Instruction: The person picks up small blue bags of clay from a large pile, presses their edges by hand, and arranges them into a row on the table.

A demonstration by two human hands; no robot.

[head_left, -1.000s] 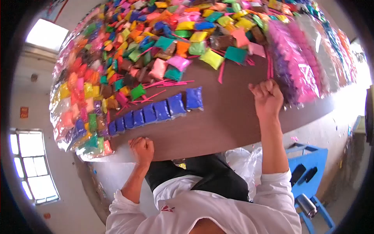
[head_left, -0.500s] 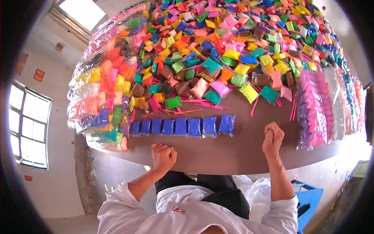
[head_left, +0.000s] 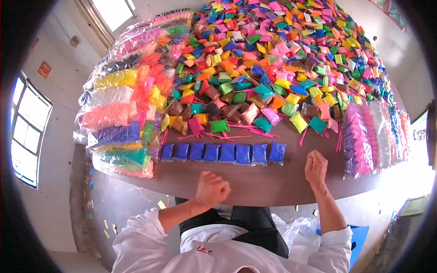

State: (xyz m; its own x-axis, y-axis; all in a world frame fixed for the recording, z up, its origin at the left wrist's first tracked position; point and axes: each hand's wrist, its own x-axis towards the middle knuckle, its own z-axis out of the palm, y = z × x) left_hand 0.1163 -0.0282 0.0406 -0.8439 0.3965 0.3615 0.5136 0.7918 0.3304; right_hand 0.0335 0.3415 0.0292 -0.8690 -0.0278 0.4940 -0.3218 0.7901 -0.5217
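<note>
A row of several small blue packets [head_left: 220,153] lies along the near side of the brown table, the rightmost one set slightly apart. My left hand [head_left: 212,189] is closed in a fist at the table's near edge, below the row and touching no packet. My right hand [head_left: 316,167], also a fist, is over the tabletop to the right of the rightmost blue packet [head_left: 277,152]. Nothing shows in either fist, and both palms are turned out of sight.
A large heap of multicoloured packets [head_left: 255,59] covers the far table [head_left: 255,182]. Clear bags of sorted packets are stacked at left [head_left: 111,120] and right [head_left: 362,136]. Pink sticks [head_left: 246,131] lie between heap and row. A blue bin [head_left: 359,241] stands on the floor at right.
My left hand has moved right along the table edge. The right fist has come slightly closer to the blue row. The view has tilted and shifted; the packets keep their arrangement.
</note>
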